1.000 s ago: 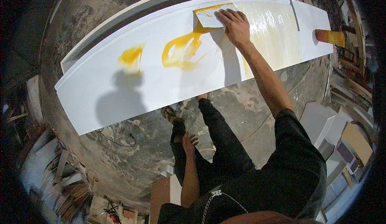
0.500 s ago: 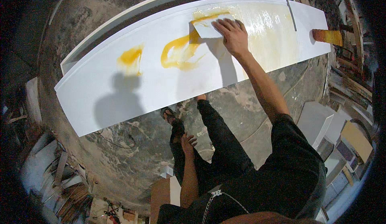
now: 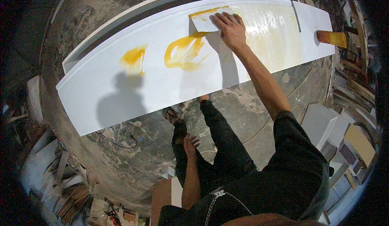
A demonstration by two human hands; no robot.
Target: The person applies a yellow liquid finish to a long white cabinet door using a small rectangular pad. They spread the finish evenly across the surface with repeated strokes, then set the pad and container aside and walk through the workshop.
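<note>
Yellow glue (image 3: 184, 52) lies smeared on the long white board (image 3: 105, 100), and your right hand (image 3: 230, 30) presses a flat white scraper (image 3: 203, 22) onto it, fingers spread over the blade. Right of the scraper, the board shines with a thin wet coat (image 3: 267, 31). Your left hand (image 3: 190, 141) hangs loosely open by your thigh, holding nothing. An orange bottle (image 3: 331, 38) lies at the board's right end.

A flat white spreader card (image 3: 204, 22) is lying at twelve o'clock on the long white board (image 3: 121, 92), smearing yellow glue (image 3: 184, 51).
</note>
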